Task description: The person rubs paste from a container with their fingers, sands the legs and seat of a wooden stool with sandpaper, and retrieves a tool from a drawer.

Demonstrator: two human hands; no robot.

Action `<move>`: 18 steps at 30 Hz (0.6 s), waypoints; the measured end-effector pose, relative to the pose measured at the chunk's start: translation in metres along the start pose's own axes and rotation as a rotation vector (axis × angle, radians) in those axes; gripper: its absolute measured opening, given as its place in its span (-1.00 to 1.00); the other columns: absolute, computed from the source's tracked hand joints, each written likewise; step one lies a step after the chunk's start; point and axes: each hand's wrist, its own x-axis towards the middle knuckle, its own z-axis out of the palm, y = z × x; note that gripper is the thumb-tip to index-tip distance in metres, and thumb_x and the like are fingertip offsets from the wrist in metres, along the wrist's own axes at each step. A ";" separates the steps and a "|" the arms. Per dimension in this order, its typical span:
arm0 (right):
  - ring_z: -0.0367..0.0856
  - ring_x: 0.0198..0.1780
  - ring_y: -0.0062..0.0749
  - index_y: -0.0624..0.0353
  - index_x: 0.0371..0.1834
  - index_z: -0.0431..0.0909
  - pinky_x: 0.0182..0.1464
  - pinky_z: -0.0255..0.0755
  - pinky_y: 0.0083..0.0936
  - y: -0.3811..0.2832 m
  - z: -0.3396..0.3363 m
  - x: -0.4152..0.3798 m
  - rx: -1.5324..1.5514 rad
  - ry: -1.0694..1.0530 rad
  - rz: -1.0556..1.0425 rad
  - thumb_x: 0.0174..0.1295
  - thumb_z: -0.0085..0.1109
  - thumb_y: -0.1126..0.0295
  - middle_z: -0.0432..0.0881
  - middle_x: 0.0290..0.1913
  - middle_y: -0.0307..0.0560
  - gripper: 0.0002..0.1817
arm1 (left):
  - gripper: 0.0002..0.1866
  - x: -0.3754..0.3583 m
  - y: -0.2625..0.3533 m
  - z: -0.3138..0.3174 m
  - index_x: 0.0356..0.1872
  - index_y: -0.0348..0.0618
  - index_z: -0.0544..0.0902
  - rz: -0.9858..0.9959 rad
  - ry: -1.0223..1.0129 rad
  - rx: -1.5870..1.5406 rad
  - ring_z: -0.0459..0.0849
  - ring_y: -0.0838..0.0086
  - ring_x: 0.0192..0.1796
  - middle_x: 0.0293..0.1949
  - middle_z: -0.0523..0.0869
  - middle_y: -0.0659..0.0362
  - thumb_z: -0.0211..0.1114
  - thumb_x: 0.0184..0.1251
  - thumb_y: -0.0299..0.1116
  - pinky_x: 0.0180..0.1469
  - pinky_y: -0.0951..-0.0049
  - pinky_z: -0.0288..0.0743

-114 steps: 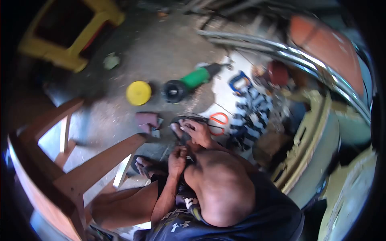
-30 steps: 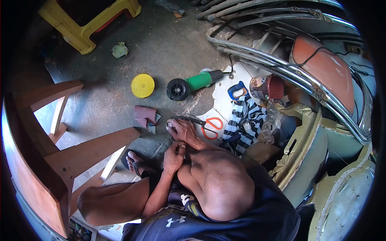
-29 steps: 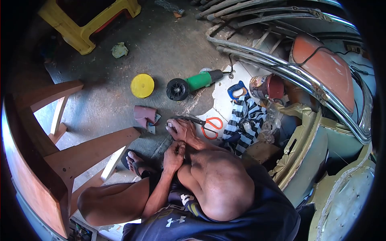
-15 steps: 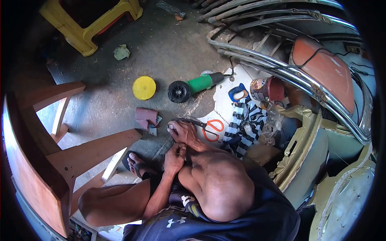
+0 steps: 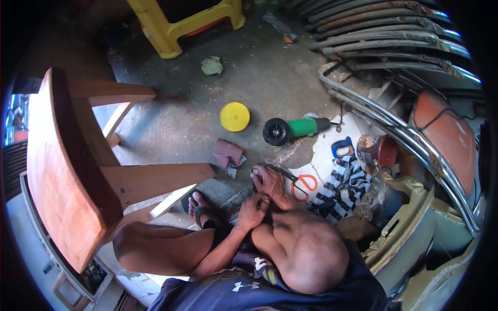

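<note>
My left hand [image 5: 253,211] rests against my right ankle, its fingers curled together. A small dark spot shows at the fingertips; whether it is a held thing I cannot make out. My right hand is out of sight. Just beyond the left hand is my right foot [image 5: 270,181] in a sandal. Beside that foot lie scissors with orange handles [image 5: 305,187]. A folded piece of reddish-brown sandpaper [image 5: 228,151] lies on the floor ahead. Farther off are a round yellow lid [image 5: 235,116] and a green angle grinder [image 5: 301,127] with a black disc.
A wooden chair frame [image 5: 155,182] lies at the left, its legs pointing inward. A yellow stool [image 5: 166,39] stands at the back. On the right are stacked metal chair frames [image 5: 384,111], a paint can [image 5: 385,151], a striped cloth [image 5: 343,181] and a gold-trimmed chair part [image 5: 397,217].
My view has turned left, so the floor items sit farther right in the picture and more of the wooden chair shows. My left hand stays by the ankle.
</note>
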 end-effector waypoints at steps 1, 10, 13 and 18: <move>0.76 -0.22 -0.09 -0.01 0.02 0.67 -0.18 0.62 -0.13 -0.002 -0.004 -0.001 -0.002 -0.020 0.002 0.31 0.32 0.20 0.76 -0.27 -0.08 -0.73 | -0.71 0.000 0.000 0.000 0.08 -0.13 0.71 -0.002 0.015 -0.002 0.76 -0.05 0.10 0.00 0.79 -0.13 0.27 0.54 -0.18 0.16 0.12 0.59; 0.73 -0.16 -0.04 0.02 -0.01 0.67 -0.12 0.59 -0.11 -0.013 -0.018 0.002 0.025 0.043 -0.077 0.30 0.27 0.24 0.74 -0.19 -0.02 -0.75 | -0.71 0.000 -0.009 0.005 0.07 -0.15 0.71 0.043 0.043 -0.024 0.75 -0.07 0.09 0.00 0.78 -0.16 0.27 0.52 -0.21 0.15 0.10 0.59; 0.75 -0.15 -0.05 -0.02 0.05 0.63 -0.11 0.60 -0.10 0.005 0.003 -0.002 0.027 -0.020 -0.017 0.35 0.30 0.21 0.76 -0.19 -0.06 -0.73 | -0.72 -0.001 -0.005 0.003 0.06 -0.16 0.71 0.033 0.036 -0.027 0.75 -0.07 0.09 0.00 0.78 -0.15 0.28 0.51 -0.21 0.15 0.09 0.59; 0.75 -0.18 -0.03 -0.01 0.07 0.63 -0.13 0.60 -0.09 0.006 0.005 -0.002 0.022 0.005 -0.015 0.34 0.29 0.21 0.76 -0.22 -0.05 -0.72 | -0.71 -0.001 -0.006 0.004 0.07 -0.15 0.70 0.029 0.028 -0.017 0.76 -0.07 0.09 0.00 0.78 -0.16 0.27 0.51 -0.20 0.14 0.09 0.59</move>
